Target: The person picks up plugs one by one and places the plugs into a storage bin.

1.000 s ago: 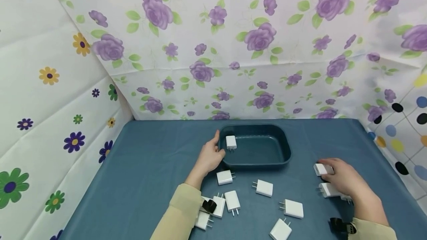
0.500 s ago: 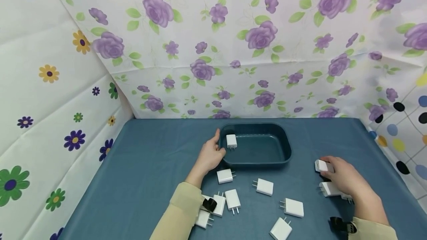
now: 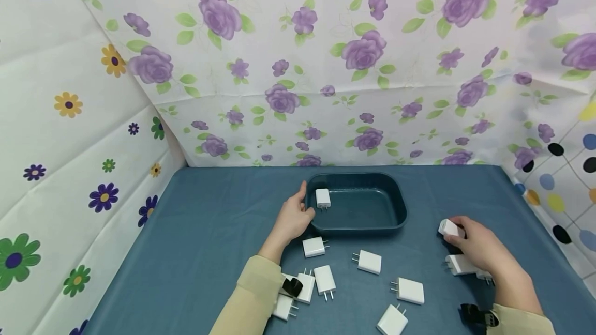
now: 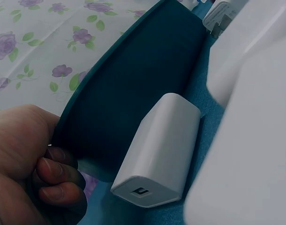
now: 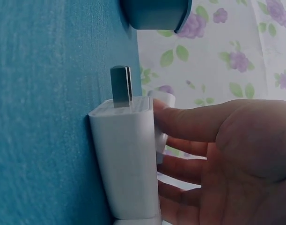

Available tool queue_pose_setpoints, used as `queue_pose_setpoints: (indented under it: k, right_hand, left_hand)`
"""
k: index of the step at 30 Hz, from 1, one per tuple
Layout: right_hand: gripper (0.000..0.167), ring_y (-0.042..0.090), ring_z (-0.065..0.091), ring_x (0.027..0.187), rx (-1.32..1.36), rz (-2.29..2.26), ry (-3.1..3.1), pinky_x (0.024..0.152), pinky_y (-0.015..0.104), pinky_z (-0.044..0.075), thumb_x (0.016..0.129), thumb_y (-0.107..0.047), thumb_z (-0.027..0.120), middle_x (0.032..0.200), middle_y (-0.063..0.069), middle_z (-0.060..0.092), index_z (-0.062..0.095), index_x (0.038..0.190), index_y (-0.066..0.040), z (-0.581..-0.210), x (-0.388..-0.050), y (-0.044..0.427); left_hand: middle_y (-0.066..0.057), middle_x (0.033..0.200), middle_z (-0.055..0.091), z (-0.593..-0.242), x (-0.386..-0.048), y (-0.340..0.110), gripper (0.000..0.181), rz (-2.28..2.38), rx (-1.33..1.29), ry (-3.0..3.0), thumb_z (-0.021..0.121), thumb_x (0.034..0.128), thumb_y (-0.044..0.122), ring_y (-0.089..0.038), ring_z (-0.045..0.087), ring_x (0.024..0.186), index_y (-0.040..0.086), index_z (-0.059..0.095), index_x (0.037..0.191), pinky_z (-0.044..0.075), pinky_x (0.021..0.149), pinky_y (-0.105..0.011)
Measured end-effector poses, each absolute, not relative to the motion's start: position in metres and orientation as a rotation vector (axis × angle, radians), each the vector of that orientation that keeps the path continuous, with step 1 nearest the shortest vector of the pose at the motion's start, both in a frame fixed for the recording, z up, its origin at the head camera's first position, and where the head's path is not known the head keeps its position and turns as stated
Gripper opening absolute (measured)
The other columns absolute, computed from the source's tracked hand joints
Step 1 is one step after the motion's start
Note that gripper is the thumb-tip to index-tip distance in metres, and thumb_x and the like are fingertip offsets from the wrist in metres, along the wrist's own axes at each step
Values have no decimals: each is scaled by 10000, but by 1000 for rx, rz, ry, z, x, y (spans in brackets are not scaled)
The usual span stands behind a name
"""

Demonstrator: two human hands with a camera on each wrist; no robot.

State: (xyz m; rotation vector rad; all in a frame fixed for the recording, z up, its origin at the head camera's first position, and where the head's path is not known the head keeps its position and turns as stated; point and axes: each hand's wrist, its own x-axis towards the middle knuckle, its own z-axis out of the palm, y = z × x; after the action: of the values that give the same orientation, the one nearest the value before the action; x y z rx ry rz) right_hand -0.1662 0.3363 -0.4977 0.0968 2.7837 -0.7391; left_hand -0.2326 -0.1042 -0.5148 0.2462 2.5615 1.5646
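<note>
One left hand (image 3: 291,218): gripped the left end of a dark teal, rounded-rectangular tray (image 3: 365,212).
Right hand (image 3: 480,242): pinched a white plastic block-shaped charger (image 3: 448,227) between thumb and fingers, right of the tray.

In the head view, at four o'clock, the right hand (image 3: 479,244) hides part of its gripped adapter (image 3: 449,228); at six, the left sleeve (image 3: 251,293) covers one end of another adapter (image 3: 283,307). The left wrist view cuts off a blurred white shape (image 4: 250,150) at four.
</note>
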Motion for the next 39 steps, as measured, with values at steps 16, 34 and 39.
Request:
queue_pose_setpoints:
  k: [16, 34, 39]
  right_hand:
    - [872, 443, 671, 1078, 209, -1030, 2883, 780, 524, 580, 1094, -570, 519, 1384, 391, 501, 289, 1608, 95, -489, -164, 323]
    - [658, 192, 712, 1048, -80, -1848, 2590, 871, 315, 611, 1108, -298, 619, 1344, 262, 535, 347, 1678, -112, -471, -170, 232]
    - [637, 366, 704, 1110, -193, -1840, 2432, 918, 428, 608, 1089, -212, 657, 1339, 272, 565, 394, 1665, -143, -478, -193, 194]
  left_hand:
    - [48, 550, 339, -514, -233, -106, 817, 1567, 257, 2565, 545, 1003, 47, -140, 276, 456, 119, 172, 1727, 297, 507, -315]
    - [56, 546, 326, -515, -233, -102, 817, 1574, 302, 2550, 539, 1002, 42, -130, 262, 455, 107, 165, 1725, 290, 507, -306]
    - [55, 545, 326, -515, -233, -104, 823, 1596, 299, 2555, 538, 983, 30, -130, 257, 450, 96, 182, 1722, 281, 500, -305]
